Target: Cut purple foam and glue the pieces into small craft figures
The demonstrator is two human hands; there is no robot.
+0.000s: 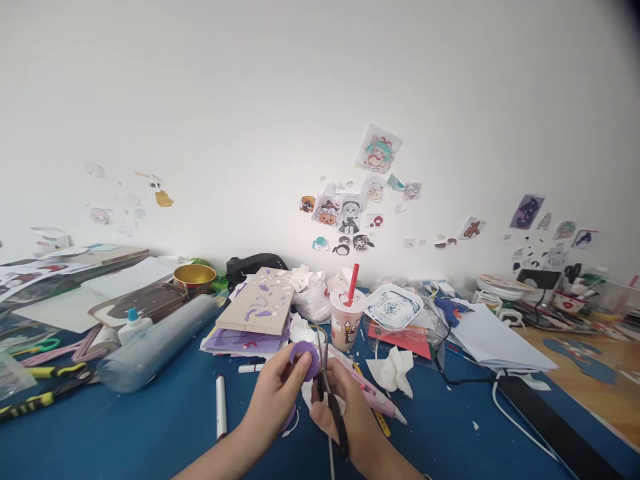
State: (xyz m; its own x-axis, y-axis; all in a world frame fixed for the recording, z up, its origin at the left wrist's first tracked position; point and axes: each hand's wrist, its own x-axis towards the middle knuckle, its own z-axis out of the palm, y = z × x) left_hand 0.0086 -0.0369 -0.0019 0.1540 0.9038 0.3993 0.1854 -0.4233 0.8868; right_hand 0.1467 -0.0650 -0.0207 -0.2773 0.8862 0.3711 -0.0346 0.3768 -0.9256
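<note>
Between the thumb and fingers of my left hand [280, 387] is a round purple paper piece [309, 355], its upper left part curved like a crescent. My right hand [350, 417] grips a pair of scissors [339, 427] by the black handles, with the blades pointing up beside the right edge of the purple paper. Whether the blades touch the paper I cannot tell. Under my hands, partly hidden, lie more purple paper and a white strip. A pink glue gun [377, 397] rests just right of my right hand.
Behind my hands stands a drink cup [345, 320] with a red straw. A scrap-covered board [257, 300] lies on purple sheets. A marker [221, 407] is left of my arm. Crumpled tissue [393, 370], a white tray [393, 305] and a black power strip [555, 427] lie to the right.
</note>
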